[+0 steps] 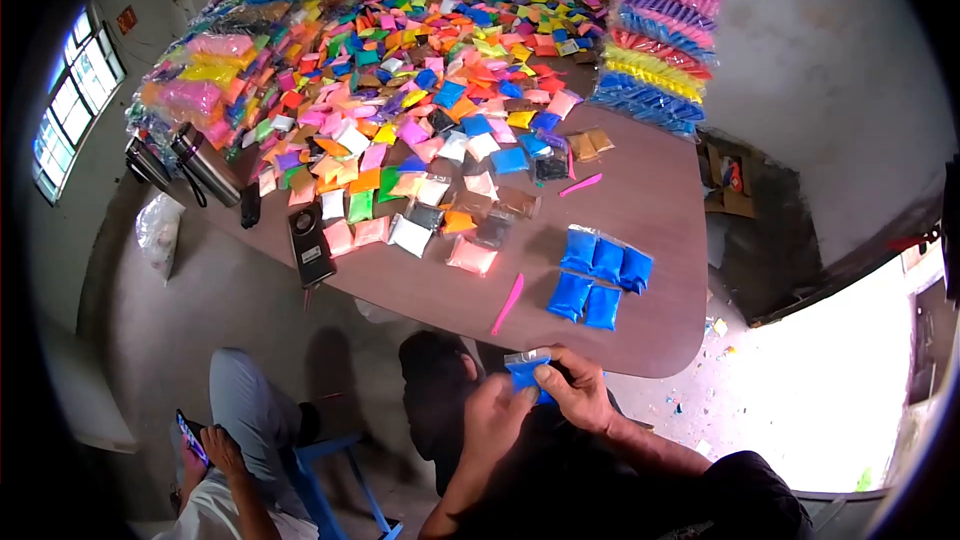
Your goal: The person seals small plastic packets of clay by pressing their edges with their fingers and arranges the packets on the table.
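Between my two hands, just off the table's front edge, is a small blue packet (524, 368) with a clear top strip. My left hand (495, 415) grips its lower left side, thumb against the front. My right hand (578, 390) pinches its right side, with the thumb across the front. On the tabletop beyond them lie several blue packets (605, 258) in two rows. A pink plastic knife (508, 304) rests to the left of those rows, and another pink knife (580, 185) lies farther back.
A large heap of colourful packets (430, 80) covers the back of the table (660, 340). Bundled coloured packs (660, 40) are stacked at the back right. A black phone-like device (311, 244) and steel flasks (205, 165) stand left. A seated person (240, 450) holds a phone.
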Motion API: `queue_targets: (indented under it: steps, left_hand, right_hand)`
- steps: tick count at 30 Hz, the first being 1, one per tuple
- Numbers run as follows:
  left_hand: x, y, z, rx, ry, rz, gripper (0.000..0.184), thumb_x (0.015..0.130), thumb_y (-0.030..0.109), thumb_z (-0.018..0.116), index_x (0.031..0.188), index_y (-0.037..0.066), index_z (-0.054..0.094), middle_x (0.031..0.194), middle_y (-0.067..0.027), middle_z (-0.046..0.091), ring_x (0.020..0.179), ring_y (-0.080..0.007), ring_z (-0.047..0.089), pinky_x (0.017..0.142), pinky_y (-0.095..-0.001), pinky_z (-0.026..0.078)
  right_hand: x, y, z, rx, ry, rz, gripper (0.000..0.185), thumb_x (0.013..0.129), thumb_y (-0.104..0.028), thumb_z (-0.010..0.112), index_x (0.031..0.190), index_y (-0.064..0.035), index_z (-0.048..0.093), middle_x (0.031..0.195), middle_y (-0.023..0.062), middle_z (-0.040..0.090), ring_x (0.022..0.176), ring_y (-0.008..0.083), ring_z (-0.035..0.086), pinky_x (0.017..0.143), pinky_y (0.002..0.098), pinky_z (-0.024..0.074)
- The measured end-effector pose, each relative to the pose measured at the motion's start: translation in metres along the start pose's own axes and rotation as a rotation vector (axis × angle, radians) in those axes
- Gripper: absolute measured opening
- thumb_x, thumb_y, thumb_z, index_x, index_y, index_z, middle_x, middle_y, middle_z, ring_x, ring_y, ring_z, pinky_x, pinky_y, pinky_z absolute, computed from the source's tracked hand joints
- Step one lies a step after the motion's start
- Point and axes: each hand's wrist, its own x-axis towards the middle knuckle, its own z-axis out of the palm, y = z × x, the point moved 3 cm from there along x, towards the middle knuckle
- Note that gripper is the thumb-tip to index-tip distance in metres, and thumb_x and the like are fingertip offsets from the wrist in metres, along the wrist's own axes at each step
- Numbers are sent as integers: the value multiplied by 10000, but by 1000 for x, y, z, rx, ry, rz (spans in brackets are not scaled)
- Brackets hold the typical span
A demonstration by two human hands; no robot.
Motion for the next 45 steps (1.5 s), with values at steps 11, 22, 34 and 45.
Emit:
queue_targets:
  steps: [11,22,34,45]
  left_hand:
    - [-7,15,-17,-209,-15,-21,146,909,49,715,1011,0,622,922,9,632,838,-55,572,772,-221,469]
    - [-5,54,-31,-36,37,113,135,917,47,715,970,-26,614,837,8,630,740,-29,543,652,-191,443]
    - [-10,71,-35,92,11,244,106,934,38,698,995,-28,642,799,25,598,706,-25,513,620,-188,415]
    - [-16,91,-32,340,86,359,74,976,51,647,955,-20,638,756,45,568,660,-13,472,558,-186,368]
  right_hand:
    - [3,-10,23,-44,-93,-130,157,987,-56,648,1106,26,711,1021,65,669,953,121,616,838,271,489]
    - [15,-20,40,41,-205,-84,136,989,-60,646,1080,12,717,973,39,664,907,99,609,807,258,481]
    - [-2,-44,48,104,-184,-76,167,991,-36,627,1134,9,702,988,37,645,932,91,584,802,257,467]
    - [-8,-67,51,-50,-230,-169,188,984,-59,645,1151,17,686,1039,37,650,925,84,585,803,267,485]
